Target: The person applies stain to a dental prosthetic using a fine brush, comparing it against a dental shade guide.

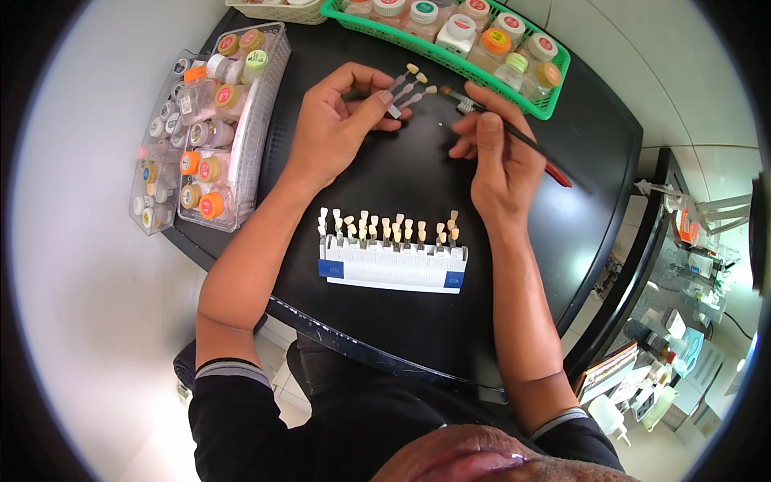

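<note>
My left hand pinches a small fan of tooth shade tabs between thumb and fingers. Their cream tooth-shaped ends point up and to the right. In my right hand is a thin brush with a dark handle and a red end, held like a pen. Its brown tip reaches close to the tabs; whether it touches one I cannot tell. Nearer to me, a white and blue shade guide holder lies on the black table, with a row of tooth-shaped tabs standing in it.
Clear plastic baskets of small capped jars stand at the left. A green basket full of jars lines the far edge of the black table. To the right, a lower dark shelf carries assorted supplies.
</note>
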The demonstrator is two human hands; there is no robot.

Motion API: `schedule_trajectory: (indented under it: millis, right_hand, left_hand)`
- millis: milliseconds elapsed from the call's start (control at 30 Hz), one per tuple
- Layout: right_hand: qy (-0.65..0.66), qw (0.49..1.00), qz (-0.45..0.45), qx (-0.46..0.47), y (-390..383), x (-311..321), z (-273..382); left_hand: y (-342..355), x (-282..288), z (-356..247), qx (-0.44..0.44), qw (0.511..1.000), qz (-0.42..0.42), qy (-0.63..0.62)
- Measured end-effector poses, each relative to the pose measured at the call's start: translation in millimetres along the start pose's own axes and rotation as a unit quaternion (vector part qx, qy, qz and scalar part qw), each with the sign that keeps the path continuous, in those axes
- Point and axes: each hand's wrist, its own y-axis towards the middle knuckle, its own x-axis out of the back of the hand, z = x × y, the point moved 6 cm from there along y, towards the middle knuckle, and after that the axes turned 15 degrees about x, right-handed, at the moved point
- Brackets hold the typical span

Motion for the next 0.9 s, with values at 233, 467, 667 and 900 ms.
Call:
schedule_trajectory:
  millis: [233, 467, 667, 900]
  right_hand:
    - [-0.078, 0.995, -0.015, 0.067, -0.1, 8.3, 1.5]
    - [-0.063, 0.996, -0.016, 0.057, 1.0, 6.8, -1.7]
    - [-0.086, 0.994, 0.001, 0.062, 1.1, 5.8, 1.1]
    - [-0.1, 0.992, -0.008, 0.078, 0.6, 2.6, -1.8]
  left_hand:
    - [0.7, 0.5, 7.3, 0.032, 0.999, -0.009, 0.031]
    - [1.3, -1.2, 6.7, 0.029, 0.999, 0.006, 0.035]
    - [0.0, -2.0, 3.3, 0.047, 0.998, -0.009, 0.052]
    - [-0.9, -2.7, 3.7, 0.049, 0.998, -0.008, 0.048]
